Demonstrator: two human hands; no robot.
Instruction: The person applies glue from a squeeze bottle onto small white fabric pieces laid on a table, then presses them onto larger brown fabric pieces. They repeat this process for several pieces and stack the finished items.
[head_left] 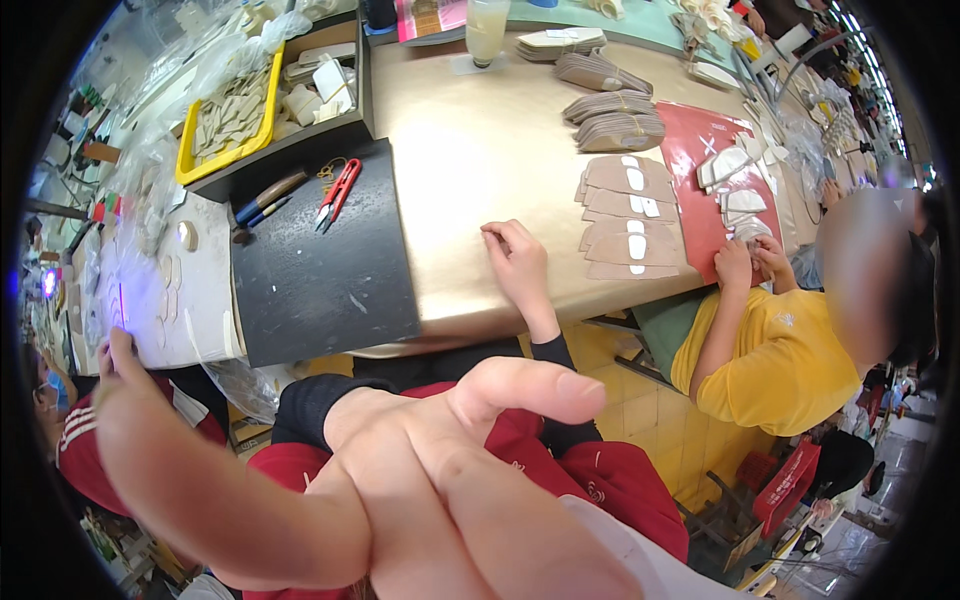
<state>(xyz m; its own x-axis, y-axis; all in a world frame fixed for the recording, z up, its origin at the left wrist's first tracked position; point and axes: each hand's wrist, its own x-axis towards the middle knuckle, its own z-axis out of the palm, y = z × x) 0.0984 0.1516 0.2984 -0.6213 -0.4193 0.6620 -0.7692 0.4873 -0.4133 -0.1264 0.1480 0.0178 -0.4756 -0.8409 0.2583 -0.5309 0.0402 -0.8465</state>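
Note:
My left hand [420,490] is raised very close to the camera, its fingers and thumb spread, with nothing seen in it. Its fingertips run toward the lower rim of the picture. On the gold-brown table covering [450,190] rests my right hand [520,262], fingers curled in and no object showing in them. Right of it lie overlapping rows of tan fabric pieces [605,180] with white oval patches. To its left is a black board [330,270]. Red thread snips [342,190] and a wooden-handled tool [272,196] lie on that board.
A dark box [366,80] and a yellow tray [186,150] hold fabric pieces. Bundled tan pieces [612,120] and a cup [487,35] stand farther back. At right, a co-worker in yellow [760,350] handles pale pieces over a red sheet [685,150]. Another person's hand [120,355] is at left.

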